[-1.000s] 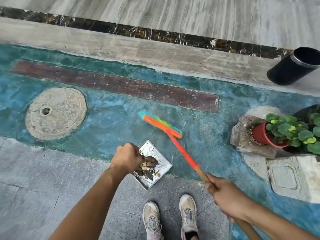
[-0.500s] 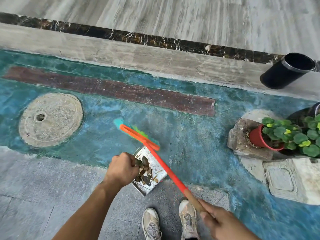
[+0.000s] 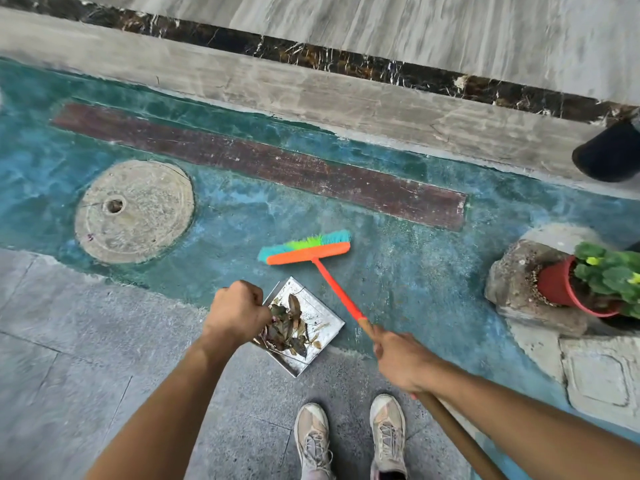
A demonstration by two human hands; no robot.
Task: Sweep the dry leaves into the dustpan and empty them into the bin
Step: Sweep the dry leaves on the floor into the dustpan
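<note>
Your left hand is curled in a fist on the left corner of the dustpan, gripping it, with the handle hidden under your knuckles. Your right hand, just right of the dustpan, is wrapped round the shaft of the broom, whose orange head sits just beyond the dustpan. The dry leaves lie heaped inside the dustpan against your left fist. The black bin stands far beyond and right of the dustpan. A red flowerpot sits well to the dustpan's right, and your shoes are just behind it.

No readable text anywhere (no labels, brands, numbers).
</note>
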